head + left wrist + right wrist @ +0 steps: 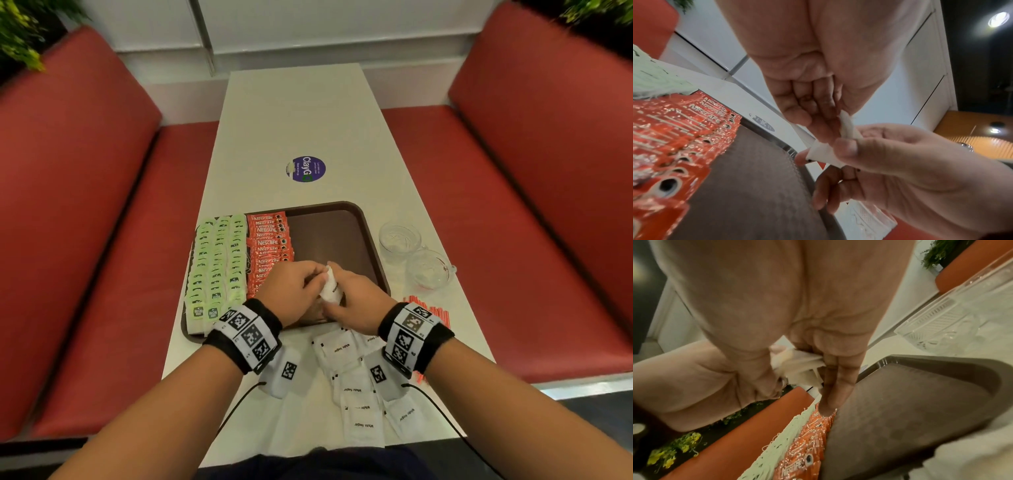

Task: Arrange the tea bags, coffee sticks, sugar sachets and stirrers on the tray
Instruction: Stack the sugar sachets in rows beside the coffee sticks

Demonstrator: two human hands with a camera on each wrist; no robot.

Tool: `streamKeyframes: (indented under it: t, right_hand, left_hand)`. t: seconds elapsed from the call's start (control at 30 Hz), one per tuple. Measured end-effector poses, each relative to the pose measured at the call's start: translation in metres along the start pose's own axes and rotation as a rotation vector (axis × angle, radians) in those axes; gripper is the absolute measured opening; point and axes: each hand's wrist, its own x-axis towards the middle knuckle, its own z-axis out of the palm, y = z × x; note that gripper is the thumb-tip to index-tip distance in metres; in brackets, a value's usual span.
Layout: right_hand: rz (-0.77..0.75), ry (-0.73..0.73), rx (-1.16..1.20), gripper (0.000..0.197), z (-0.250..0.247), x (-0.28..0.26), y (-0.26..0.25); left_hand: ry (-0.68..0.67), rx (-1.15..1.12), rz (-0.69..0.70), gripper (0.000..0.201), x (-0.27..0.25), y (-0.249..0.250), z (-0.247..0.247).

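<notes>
Loose sugar sachets [346,370] lie scattered on the near end of a white table [308,120], between a person's forearms. Just beyond them, both hands meet above the near edge of a brown tray [337,233]: the left hand [291,293] and right hand [358,296] each pinch, fingers curled, a small bunch of white sachets [329,286] held upright between them; the left wrist view shows the right thumb [846,146] pressed on the paper. Red-and-white stirrers [433,311] lie on the table just right of the right wrist. On the tray, green tea bags [217,263] fill the left side in three overlapping rows, with red coffee sticks [270,243] stacked in a column just beside them; the tray's right half is bare brown. Two glass cups [416,255] stand on the table right of the tray. Farther along the table sits a round purple sticker [305,169], flanked by red benches [78,205].
</notes>
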Motion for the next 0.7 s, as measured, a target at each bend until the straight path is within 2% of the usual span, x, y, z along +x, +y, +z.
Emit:
streamKeyframes:
  t: [0.07, 0.17, 0.27, 0.37, 0.5, 0.7]
  right_hand:
    - [-0.029, 0.048, 0.037, 0.038, -0.002, 0.003, 0.0]
    - [-0.003, 0.051, 0.13, 0.031, -0.01, 0.005, -0.001]
    - [0.016, 0.041, 0.334, 0.019, -0.019, 0.005, -0.008]
    - [0.046, 0.015, 0.568, 0.011, -0.027, 0.006, -0.012]
    - [0.077, 0.072, 0.692, 0.01, -0.028, 0.015, -0.008]
    - [0.101, 0.105, 0.719, 0.02, -0.029, 0.034, 0.002]
  left_hand:
    - [-0.021, -0.038, 0.027, 0.021, 0.002, 0.0, -0.004]
    - [0.0, -0.074, 0.038, 0.02, 0.006, -0.007, -0.01]
    - [0.07, -0.098, -0.014, 0.017, 0.012, -0.014, -0.012]
    - [0.021, -0.078, -0.023, 0.017, 0.019, -0.017, -0.014]
    - [-0.007, -0.053, -0.047, 0.016, 0.03, -0.02, -0.017]
    - [-0.078, -0.17, -0.109, 0.012, 0.049, -0.03, -0.03]
